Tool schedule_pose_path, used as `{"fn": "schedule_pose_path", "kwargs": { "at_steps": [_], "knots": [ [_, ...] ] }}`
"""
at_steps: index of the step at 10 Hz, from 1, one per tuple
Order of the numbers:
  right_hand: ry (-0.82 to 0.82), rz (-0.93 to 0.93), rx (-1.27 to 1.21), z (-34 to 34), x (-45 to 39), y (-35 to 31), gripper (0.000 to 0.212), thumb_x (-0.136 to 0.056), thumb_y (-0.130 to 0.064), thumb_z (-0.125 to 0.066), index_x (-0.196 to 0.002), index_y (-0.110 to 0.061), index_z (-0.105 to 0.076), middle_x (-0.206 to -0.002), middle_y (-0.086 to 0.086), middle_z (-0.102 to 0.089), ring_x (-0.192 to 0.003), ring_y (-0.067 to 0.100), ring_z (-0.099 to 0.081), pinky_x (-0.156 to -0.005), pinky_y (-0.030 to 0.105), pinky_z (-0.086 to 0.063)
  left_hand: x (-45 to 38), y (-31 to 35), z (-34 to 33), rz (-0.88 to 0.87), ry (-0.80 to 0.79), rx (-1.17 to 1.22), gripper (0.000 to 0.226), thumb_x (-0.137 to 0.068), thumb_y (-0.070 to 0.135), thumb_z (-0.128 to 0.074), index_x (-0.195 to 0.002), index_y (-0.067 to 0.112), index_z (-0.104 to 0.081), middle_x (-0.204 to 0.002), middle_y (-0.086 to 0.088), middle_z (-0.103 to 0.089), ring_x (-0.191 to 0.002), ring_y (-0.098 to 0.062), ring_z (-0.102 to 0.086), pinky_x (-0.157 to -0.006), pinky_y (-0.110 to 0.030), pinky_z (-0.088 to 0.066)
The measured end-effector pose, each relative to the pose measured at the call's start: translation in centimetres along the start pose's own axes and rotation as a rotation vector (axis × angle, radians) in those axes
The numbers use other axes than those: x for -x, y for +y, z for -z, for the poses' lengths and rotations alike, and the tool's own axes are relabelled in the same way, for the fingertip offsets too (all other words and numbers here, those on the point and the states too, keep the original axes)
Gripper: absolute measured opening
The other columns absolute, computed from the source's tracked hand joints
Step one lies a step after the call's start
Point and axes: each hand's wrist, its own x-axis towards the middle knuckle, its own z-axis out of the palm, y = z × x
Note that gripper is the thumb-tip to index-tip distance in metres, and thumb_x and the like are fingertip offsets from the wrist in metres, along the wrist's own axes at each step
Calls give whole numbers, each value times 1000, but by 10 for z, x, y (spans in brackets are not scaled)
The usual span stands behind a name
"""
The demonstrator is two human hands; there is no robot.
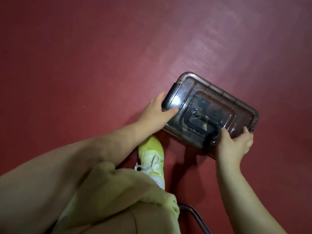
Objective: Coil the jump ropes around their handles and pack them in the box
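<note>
One smoky transparent lidded box point(217, 105), lid on, dark contents dimly inside, gripped endwise by left hand point(157, 114) and right hand point(234, 144); packing seemingly done.

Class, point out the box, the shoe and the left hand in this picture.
box point(236, 107): head view, on the clear lid.
shoe point(152, 154): head view, on the yellow top.
left hand point(156, 114): head view, on its back.

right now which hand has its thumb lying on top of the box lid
The left hand: its thumb lies flat across the lid of the smoky clear box. The right hand grips the near edge.
</note>
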Motion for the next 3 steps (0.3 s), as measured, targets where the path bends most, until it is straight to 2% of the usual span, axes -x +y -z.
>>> {"fn": "schedule_pose_path", "kwargs": {
  "at_steps": [1, 2, 3],
  "knots": [
    [-170, 126, -89, -19, 29, -24, 71, -78, -32, -58, -143, -13, -37, -143, 8, -43, -126, 17, -47, -112, 39, -35, 6, -3, 13, 31, -35, 294, 70, -90, 31, -62, -148, 16, -26, -136, -2, -49, -114, -11, -51, -94, -18, -35],
    [-320, 189, -78, -44, 50, -56, 60, -83, -30, -60, -139, -18, -43, -137, 1, -51, -115, 8, -54, -106, 35, -41, 14, -9, 34, 48, -3, 485, 63, -90, 32, -61, -144, 14, -33, -118, 2, -55, -105, -12, -54, -88, -20, -36],
    [-455, 316, -11, -79, 81, -107, 47, -90, -15, -60, -136, -13, -48, -137, 4, -53, -125, 14, -49, -111, 36, -37, 25, -31, 92, 57, 73, 639, 49, -96, 29, -52, -140, 16, -38, -131, -7, -54, -108, -15, -56, -88, -23, -41]
  ]
}}
